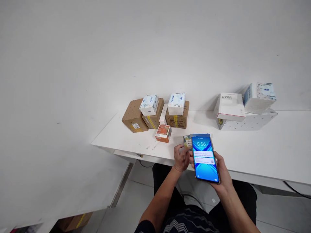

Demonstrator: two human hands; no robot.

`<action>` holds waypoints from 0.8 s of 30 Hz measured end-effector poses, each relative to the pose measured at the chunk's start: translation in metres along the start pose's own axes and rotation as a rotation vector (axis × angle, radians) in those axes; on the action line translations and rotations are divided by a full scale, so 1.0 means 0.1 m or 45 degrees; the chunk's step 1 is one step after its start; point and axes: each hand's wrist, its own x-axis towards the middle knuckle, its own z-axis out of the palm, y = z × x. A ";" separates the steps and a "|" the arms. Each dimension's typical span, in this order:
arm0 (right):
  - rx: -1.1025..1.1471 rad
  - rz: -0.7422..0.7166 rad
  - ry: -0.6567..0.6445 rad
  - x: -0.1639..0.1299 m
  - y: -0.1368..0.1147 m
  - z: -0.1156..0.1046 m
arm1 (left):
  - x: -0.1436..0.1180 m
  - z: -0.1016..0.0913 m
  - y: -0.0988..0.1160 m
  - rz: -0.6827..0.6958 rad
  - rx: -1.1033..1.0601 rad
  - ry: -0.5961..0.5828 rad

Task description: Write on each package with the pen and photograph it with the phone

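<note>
A smartphone [205,166] with a lit blue lock screen reading 5:56 rests upright in my right hand [224,174], whose fingers wrap its right side and lower edge. My left hand [181,158] is just left of the phone, by the table's front edge. Its fingers are bent but apart, and nothing shows between them. Right behind those fingers stands a small green-and-yellow box [187,141], partly covered by the phone. Whether the left fingertips touch that box or the phone's edge, I cannot tell. An orange box [163,133] sits a little farther left.
Brown cartons [135,116] stand along the wall, with tissue packs [176,103] on top and a slim white box [163,115] between. At the right, a power bank box [230,106] and another tissue pack [259,97] lie on a white carton [250,121]. The white table [264,152] extends right.
</note>
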 end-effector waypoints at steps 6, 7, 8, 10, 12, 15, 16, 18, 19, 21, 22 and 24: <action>-1.107 -0.765 0.886 0.02 -0.52 -0.74 | 0.17 -0.05 0.38 0.424 0.374 0.002; -1.359 -0.744 0.992 0.04 -0.60 -0.88 | 0.20 -0.04 0.44 0.426 0.443 -0.035; -1.573 -0.730 1.089 0.06 -0.68 -1.01 | 0.22 -0.02 0.49 0.417 0.499 -0.074; -1.935 -0.727 1.251 0.09 -0.80 -1.22 | 0.27 0.01 0.55 0.407 0.576 -0.145; -2.172 -0.754 1.423 0.11 -0.87 -1.37 | 0.31 0.02 0.54 0.402 0.617 -0.179; -2.345 -0.763 1.533 0.12 -0.93 -1.51 | 0.39 -0.03 0.39 0.365 0.658 -0.131; -2.366 -0.755 1.528 0.12 -0.94 -1.55 | 0.43 -0.07 0.33 0.348 0.674 -0.105; -2.363 -0.733 1.529 0.12 -0.99 -1.61 | 0.52 -0.15 0.18 0.326 0.704 -0.068; -2.346 -0.718 1.542 0.12 -1.01 -1.62 | 0.57 -0.18 0.12 0.327 0.714 -0.064; -2.290 -0.697 1.548 0.14 -1.06 -1.59 | 0.65 -0.23 0.03 0.332 0.721 -0.055; -2.245 -0.704 1.521 0.15 -1.09 -1.54 | 0.67 -0.24 0.01 0.336 0.720 -0.045; -2.083 -0.792 1.409 0.19 -1.15 -1.36 | 0.65 -0.22 0.02 0.336 0.703 -0.009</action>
